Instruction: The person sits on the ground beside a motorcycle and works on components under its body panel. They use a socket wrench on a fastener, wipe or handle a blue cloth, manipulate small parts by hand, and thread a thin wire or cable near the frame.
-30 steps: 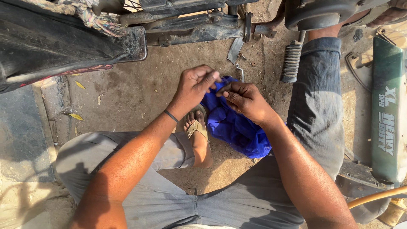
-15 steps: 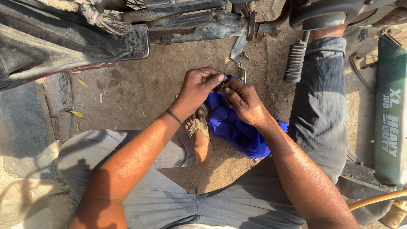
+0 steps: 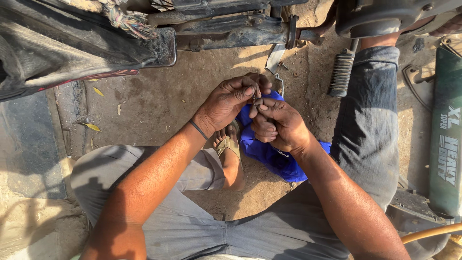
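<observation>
My left hand [image 3: 231, 98] and my right hand [image 3: 279, 126] meet fingertip to fingertip above a crumpled blue plastic bag [image 3: 269, 151] lying on the dirt. Both pinch a small dark part [image 3: 256, 100] between thumbs and fingers; it is too small to tell what it is. A dark band circles my left wrist. My sandalled foot [image 3: 230, 154] rests just left of the bag, under my hands.
I squat on dusty ground beside a motorcycle's underside [image 3: 226, 24]. A ribbed footpeg [image 3: 340, 74] hangs at upper right, a metal bracket [image 3: 275, 58] lies beyond my hands, a green panel [image 3: 445, 139] stands at the right edge, and an orange hose [image 3: 433, 232] runs at lower right.
Both hands lifted off the blue bag and came together, fingertips now pinching the small part higher up. The camera view shifted slightly.
</observation>
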`<state>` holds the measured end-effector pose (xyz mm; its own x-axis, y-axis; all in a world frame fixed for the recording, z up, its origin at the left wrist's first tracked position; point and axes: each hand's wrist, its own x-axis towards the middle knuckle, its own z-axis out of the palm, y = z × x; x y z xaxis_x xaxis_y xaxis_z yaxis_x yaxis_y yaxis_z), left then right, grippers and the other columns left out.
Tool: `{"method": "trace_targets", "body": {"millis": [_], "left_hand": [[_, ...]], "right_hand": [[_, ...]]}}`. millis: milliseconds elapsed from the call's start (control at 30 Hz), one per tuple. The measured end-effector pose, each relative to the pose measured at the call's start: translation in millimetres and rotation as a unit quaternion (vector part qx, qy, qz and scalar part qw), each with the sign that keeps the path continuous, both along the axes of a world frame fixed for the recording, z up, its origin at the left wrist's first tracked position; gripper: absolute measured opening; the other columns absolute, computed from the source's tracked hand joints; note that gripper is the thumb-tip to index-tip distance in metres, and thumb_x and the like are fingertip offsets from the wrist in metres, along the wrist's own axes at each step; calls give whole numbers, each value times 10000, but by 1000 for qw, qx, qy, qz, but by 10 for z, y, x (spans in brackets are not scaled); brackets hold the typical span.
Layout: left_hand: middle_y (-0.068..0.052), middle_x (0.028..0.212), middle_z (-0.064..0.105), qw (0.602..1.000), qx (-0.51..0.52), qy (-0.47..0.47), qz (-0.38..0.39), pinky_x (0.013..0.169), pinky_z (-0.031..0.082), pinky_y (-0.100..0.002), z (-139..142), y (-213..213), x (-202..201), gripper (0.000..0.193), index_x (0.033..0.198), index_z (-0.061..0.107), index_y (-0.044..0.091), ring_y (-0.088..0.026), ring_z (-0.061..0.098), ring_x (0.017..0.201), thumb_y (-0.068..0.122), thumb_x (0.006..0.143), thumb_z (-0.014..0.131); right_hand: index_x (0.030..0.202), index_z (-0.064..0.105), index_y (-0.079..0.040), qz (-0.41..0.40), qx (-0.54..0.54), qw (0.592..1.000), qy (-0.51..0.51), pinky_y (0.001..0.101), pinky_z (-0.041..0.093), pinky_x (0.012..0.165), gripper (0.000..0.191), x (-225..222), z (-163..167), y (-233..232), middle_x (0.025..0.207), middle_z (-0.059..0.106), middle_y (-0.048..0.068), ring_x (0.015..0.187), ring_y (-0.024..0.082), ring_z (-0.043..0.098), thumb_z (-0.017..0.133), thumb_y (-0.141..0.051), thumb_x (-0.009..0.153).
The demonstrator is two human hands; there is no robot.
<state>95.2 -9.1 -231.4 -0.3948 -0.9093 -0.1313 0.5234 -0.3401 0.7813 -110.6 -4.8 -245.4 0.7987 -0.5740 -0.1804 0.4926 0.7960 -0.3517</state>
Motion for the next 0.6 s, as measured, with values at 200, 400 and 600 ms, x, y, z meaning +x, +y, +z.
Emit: {"method": "trace_targets", "body": {"millis": [200, 400, 600], "left_hand": [[-51, 1156, 715, 996, 43, -70, 27, 827, 551, -274, 18, -37, 6, 195, 1062, 689, 80, -124, 651, 979, 257, 984, 709], [-55, 850, 700, 929, -22, -331, 164, 644, 535, -222, -166, -37, -125, 302, 1067, 588, 42, -90, 675, 759, 147, 902, 817], [-32, 883, 724, 916, -81, -349, 181, 742, 604, -218, -317, -4, -112, 92, 1024, 675, 7, -68, 709, 806, 53, 961, 724]], "right_hand": [[1157, 646, 22, -41, -182, 953, 239, 254, 319, 483, 235, -15, -75, -35, 698, 546, 44, 531, 93, 383, 460, -94, 1073], [1183, 666, 12, -147, -420, 782, 437, 285, 459, 592, 173, 70, -51, -17, 730, 580, 47, 653, 89, 511, 541, -58, 1085], [1203, 616, 11, -136, -464, 714, 506, 291, 448, 559, 177, 62, 60, -9, 667, 524, 53, 590, 91, 500, 544, -55, 1055]]}}
